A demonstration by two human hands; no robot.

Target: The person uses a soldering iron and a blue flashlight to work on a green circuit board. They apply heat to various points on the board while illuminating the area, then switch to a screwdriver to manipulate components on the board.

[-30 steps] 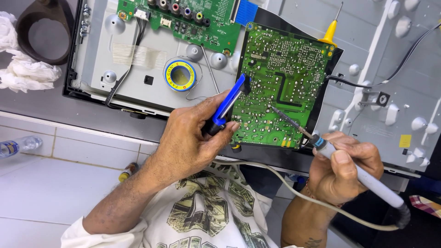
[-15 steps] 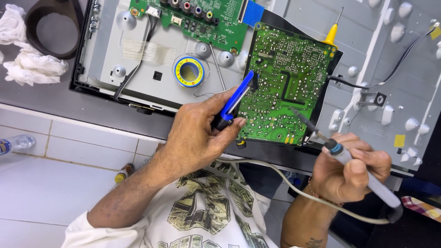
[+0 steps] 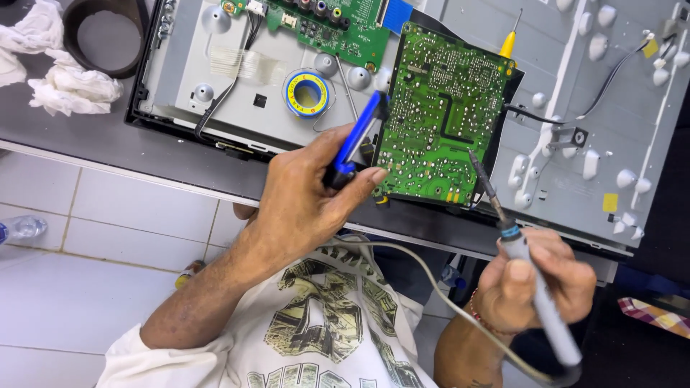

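A round blue-and-yellow solder spool lies left of the green circuit board, where the left hand pinches a blue desoldering pump and the right hand clasps a soldering iron.

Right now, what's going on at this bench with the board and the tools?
A person is working on the solder side of a green circuit board propped on an opened grey metal chassis. The left hand holds a blue pen-shaped desoldering pump at the board's left edge. The right hand grips a grey corded soldering iron, its tip near the board's lower right corner. A blue-and-yellow solder spool lies on the chassis.
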